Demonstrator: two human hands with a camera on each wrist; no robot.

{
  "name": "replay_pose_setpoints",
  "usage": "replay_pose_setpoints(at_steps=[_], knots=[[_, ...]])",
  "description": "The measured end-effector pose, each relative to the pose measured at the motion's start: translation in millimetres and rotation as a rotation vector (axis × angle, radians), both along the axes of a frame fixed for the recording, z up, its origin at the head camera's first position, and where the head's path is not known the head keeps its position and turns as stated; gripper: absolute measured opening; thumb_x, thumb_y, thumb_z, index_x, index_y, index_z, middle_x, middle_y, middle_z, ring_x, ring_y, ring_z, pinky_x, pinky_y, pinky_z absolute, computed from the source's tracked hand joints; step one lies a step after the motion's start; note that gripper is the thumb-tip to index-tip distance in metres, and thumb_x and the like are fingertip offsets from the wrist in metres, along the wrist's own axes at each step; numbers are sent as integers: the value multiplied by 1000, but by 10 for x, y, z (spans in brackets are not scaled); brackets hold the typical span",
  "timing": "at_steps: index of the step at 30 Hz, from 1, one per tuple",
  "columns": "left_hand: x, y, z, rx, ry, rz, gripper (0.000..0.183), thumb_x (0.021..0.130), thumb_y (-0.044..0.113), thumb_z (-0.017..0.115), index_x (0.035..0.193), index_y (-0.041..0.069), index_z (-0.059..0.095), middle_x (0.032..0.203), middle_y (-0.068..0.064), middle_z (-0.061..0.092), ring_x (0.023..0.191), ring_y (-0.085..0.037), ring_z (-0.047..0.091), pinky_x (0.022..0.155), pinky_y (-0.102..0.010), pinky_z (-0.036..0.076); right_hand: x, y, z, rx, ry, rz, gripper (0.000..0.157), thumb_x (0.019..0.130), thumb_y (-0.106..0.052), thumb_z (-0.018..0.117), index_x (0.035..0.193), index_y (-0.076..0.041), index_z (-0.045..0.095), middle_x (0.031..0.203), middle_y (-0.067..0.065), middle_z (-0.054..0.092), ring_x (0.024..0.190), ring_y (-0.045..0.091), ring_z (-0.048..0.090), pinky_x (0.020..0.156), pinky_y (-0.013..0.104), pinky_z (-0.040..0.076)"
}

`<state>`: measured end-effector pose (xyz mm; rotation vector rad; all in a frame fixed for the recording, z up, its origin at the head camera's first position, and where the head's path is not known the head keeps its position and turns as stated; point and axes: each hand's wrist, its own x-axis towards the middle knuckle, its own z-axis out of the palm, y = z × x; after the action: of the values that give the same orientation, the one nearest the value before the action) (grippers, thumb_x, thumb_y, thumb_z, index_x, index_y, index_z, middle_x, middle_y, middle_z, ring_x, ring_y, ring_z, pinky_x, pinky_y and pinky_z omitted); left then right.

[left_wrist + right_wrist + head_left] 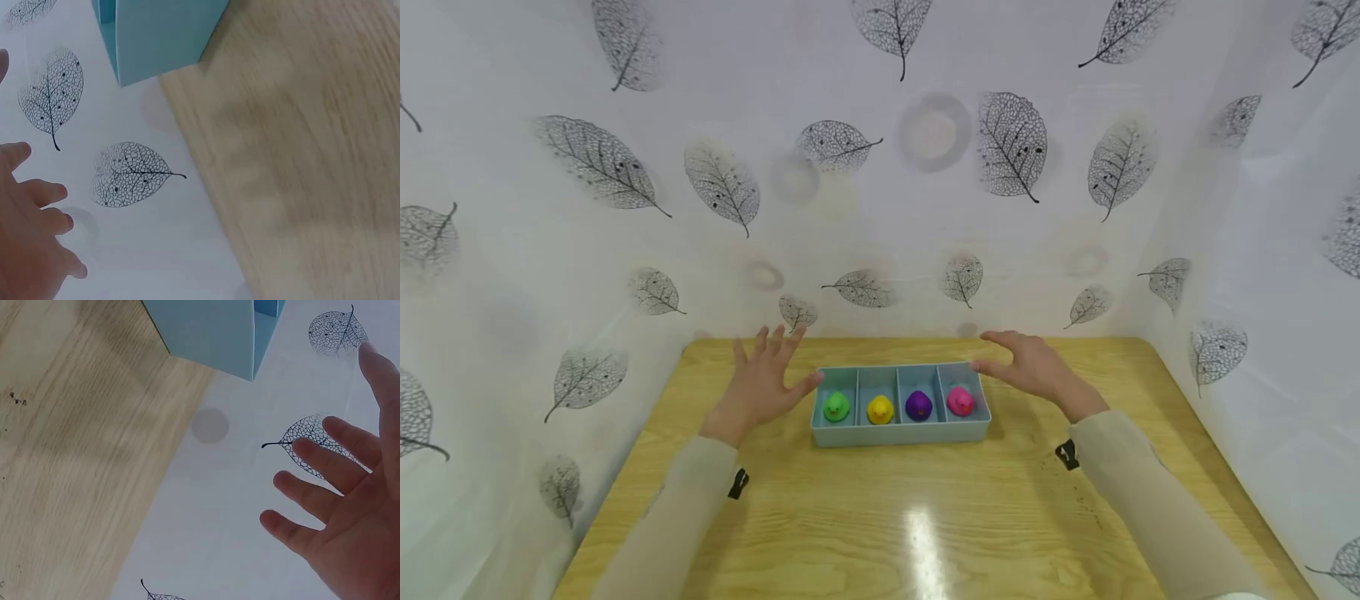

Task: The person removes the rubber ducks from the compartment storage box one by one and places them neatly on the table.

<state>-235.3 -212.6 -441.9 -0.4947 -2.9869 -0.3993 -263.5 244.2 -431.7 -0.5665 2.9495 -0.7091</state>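
In the head view a pale blue tray (900, 435) with several compartments sits on the wooden table. From left to right its compartments hold a green rubber duck (837, 407), a yellow rubber duck (880, 410), a purple rubber duck (919, 406) and a pink rubber duck (960, 402). My left hand (758, 387) is at the tray's left end, fingers spread, holding nothing. At the right end is my right hand (1033, 365), its fingers extended and nothing in its grasp. Both wrist views show spread fingers apart from the tray's end walls (165, 37).
The wooden table (880, 508) extends in front of the tray. Behind it and along both sides hangs a white curtain (895, 217) printed with dark leaves. Dark straps hang under both sleeves.
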Motion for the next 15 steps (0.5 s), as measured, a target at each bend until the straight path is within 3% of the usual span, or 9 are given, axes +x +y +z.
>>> replay_pose_setpoints(at_steps=[2,6,11,15], knots=[[24,6,-43,5,-9,-6,90,102,67,51,171,22,14,173,-28,21,160,-55,12,119,-84,-2,13,-2,-35,-36,4,16,74,101,-58,65,155,-10,53,151,21,60,142,48,52,115,67,42],[76,39,-125,15,-16,-18,89,102,67,52,171,21,19,171,-29,24,159,-56,16,119,-84,-1,54,-21,-114,-116,21,32,60,101,-48,70,145,-8,63,133,18,72,127,42,65,106,62,51],[142,99,-213,32,-38,-34,89,102,65,54,170,18,22,169,-29,30,158,-57,19,118,-85,-3,114,-60,-218,-196,21,57,48,98,-37,75,135,-6,70,131,14,73,121,36,66,101,58,55],[167,136,-310,46,-36,-49,89,100,65,57,169,19,24,169,-28,32,157,-57,21,118,-85,0,151,-92,-281,-238,20,89,47,97,-28,76,136,-3,69,134,16,72,125,40,64,105,62,52]])
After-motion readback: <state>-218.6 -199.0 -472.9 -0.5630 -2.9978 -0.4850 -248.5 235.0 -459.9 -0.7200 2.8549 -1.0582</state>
